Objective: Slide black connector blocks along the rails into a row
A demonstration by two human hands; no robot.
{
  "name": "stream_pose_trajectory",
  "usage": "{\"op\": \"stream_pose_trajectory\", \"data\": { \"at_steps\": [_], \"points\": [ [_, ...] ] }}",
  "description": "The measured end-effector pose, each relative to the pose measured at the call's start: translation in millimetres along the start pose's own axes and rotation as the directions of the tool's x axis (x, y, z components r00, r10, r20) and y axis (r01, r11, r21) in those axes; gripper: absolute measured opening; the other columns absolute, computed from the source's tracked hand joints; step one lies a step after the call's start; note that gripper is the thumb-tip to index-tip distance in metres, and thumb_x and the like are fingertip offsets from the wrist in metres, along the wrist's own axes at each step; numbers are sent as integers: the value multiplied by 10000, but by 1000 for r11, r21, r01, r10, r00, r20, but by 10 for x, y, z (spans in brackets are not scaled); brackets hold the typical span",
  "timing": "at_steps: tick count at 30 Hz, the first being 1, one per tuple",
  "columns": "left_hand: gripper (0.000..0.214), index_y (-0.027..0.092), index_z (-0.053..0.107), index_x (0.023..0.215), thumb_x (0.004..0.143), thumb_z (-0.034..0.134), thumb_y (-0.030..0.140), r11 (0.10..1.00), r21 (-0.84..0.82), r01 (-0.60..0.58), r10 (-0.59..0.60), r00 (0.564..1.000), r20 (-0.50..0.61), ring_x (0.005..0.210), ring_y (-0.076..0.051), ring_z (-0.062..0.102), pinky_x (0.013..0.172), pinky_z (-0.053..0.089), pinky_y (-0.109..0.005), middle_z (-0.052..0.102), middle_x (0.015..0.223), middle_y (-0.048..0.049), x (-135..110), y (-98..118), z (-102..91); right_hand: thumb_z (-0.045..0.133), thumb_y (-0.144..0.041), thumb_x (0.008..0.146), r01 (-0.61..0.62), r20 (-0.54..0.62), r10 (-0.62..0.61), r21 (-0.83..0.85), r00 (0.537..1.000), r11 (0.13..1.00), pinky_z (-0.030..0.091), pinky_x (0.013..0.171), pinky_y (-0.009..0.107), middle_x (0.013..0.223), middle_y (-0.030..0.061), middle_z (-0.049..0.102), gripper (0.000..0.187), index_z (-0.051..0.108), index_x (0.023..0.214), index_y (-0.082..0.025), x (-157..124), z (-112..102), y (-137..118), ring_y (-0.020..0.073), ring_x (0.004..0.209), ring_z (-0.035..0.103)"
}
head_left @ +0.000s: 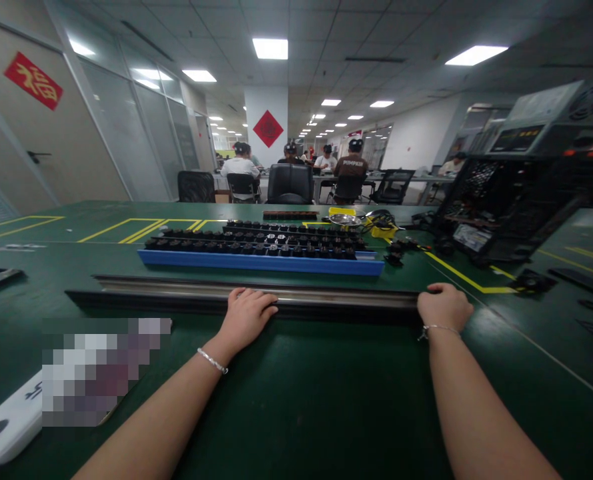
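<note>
A long black channel-shaped rail (346, 307) lies across the table in front of me, its inner face showing a greyish strip. My left hand (249, 310) is closed over the rail's near wall around the middle, fingers curled over the edge. At the right end, my right hand (444, 308) is wrapped round the rail, and its fingertips are hidden. Just beyond it sits a long blue tray (261, 262), with rows of small black round parts (236, 247) in and behind it.
The green table (326, 400) has yellow tape lines. A white device (14, 417), partly pixelated, lies at the near left. To the right stands an opened computer case (481, 207), with cables and a yellow container (384, 231) nearby. Several people sit at desks beyond empty chairs (290, 183).
</note>
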State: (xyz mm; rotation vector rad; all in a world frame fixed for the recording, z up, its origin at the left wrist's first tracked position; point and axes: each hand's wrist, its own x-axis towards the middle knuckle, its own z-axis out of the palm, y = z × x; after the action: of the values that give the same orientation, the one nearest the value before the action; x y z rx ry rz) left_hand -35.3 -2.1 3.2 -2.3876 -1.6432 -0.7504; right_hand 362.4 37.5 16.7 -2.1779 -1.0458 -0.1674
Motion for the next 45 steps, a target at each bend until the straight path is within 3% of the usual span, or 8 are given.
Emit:
{"op": "stream_pose_trajectory", "data": {
  "at_steps": [26, 30, 34, 40, 45],
  "points": [
    [198, 294, 654, 1028, 903, 509, 347, 999, 37, -5, 5, 1000, 16, 916, -209, 596, 959, 282, -445, 709, 937, -5, -3, -29, 14, 498, -170, 724, -120, -22, 123, 121, 992, 985, 387, 871, 328, 1038, 132, 580, 312, 667, 986, -161, 139, -42, 161, 249, 976, 518],
    [207, 285, 651, 1041, 911, 504, 352, 999, 51, -9, 7, 999, 39, 919, -209, 594, 944, 287, -436, 706, 934, -5, -2, -25, -3, 541, -172, 680, -200, 0, 207, 252, 978, 947, 403, 838, 329, 1036, 103, 623, 327, 685, 974, -179, 265, 36, 333, 233, 923, 538],
    [217, 283, 653, 1045, 913, 500, 362, 998, 67, -7, 3, 998, 62, 927, -213, 594, 922, 299, -430, 703, 935, -3, -2, -10, -31, 548, -171, 661, -294, 18, 315, 413, 949, 862, 427, 697, 288, 987, 73, 647, 416, 675, 1057, -162, 396, 167, 511, 181, 788, 553],
    [234, 283, 636, 1054, 863, 574, 404, 998, 70, 7, -14, 995, 102, 948, -217, 593, 879, 324, -400, 693, 992, 1, -11, -11, -50, 588, -179, 629, -245, 79, 233, 392, 969, 887, 423, 700, 289, 898, 38, 651, 397, 703, 1008, -196, 580, 282, 728, 170, 749, 544],
    [219, 255, 629, 1000, 839, 605, 402, 995, 94, 34, -47, 988, 150, 960, -225, 592, 837, 334, -385, 687, 972, -4, 2, 19, -73, 562, -276, 685, -36, 154, 9, 168, 988, 985, 419, 669, 321, 879, 45, 652, 349, 702, 1001, -227, 798, 434, 833, 192, 728, 547]
  ]
}}
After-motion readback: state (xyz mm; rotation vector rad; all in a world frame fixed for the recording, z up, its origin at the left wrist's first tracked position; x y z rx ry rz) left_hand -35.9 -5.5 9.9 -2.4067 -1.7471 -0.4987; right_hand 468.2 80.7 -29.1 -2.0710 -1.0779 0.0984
